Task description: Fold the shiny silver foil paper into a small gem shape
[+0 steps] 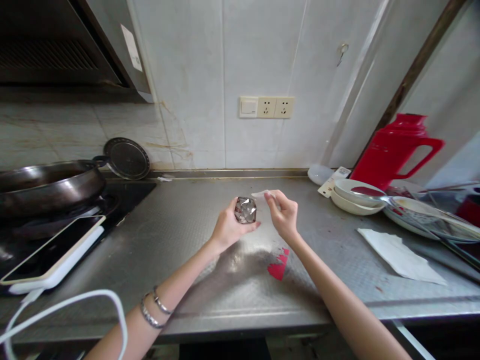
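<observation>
Over the middle of the metal counter (195,200), my left hand (228,227) grips a small grey, faceted, shiny object (245,210). Its kind is not clear; it looks like glass or crystal. Just to its right, my right hand (284,212) is closed in a pinch on a thin whitish strip (258,194), whose end points left toward the faceted object. Whether the strip touches that object I cannot tell. A torn red scrap (278,265) lies on the counter below my hands.
A pan (48,185) stands on the stove at left, with a phone (52,252) and white cable (108,295) nearer me. To the right are a folded tissue (401,256), stacked bowls (356,202), dishes and a red thermos (390,150). Sockets (275,107) sit on the tiled wall.
</observation>
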`<state>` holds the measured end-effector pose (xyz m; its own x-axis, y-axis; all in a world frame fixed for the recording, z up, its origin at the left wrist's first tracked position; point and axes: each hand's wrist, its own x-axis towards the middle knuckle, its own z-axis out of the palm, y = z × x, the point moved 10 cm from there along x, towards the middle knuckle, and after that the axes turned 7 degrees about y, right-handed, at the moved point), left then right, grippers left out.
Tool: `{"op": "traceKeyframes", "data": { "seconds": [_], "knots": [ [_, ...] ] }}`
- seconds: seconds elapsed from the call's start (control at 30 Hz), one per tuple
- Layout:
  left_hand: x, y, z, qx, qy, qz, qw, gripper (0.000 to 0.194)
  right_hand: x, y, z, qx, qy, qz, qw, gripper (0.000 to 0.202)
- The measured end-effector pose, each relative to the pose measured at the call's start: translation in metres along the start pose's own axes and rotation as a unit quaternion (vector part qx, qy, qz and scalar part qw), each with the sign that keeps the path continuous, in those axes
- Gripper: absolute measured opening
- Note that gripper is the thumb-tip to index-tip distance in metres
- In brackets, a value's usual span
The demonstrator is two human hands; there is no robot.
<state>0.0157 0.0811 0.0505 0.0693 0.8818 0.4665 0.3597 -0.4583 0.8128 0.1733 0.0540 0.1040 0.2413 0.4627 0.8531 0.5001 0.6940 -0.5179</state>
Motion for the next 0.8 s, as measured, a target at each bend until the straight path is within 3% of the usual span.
{"op": "traceKeyframes", "data": {
  "seconds": [0.27,0.53,0.67,0.8],
  "knots": [
    [0.004,-0.002,0.001,-0.093,-0.001,-0.039,0.995,0.060,-0.009,-0.022,0.018,0.088,-0.084,-0.070,0.990,0.020],
    [0.003,-0.011,0.009,-0.162,-0.016,-0.072,0.984,0.058,-0.013,-0.026,0.014,0.095,-0.072,-0.083,0.989,0.022],
    [0.003,-0.017,0.011,-0.188,-0.026,-0.111,0.976,0.058,-0.022,-0.048,0.012,0.091,-0.064,-0.181,0.977,0.030],
    [0.005,-0.029,0.009,-0.203,-0.019,-0.147,0.968,0.052,-0.036,-0.066,0.019,0.071,-0.095,-0.287,0.951,0.036]
  ]
}}
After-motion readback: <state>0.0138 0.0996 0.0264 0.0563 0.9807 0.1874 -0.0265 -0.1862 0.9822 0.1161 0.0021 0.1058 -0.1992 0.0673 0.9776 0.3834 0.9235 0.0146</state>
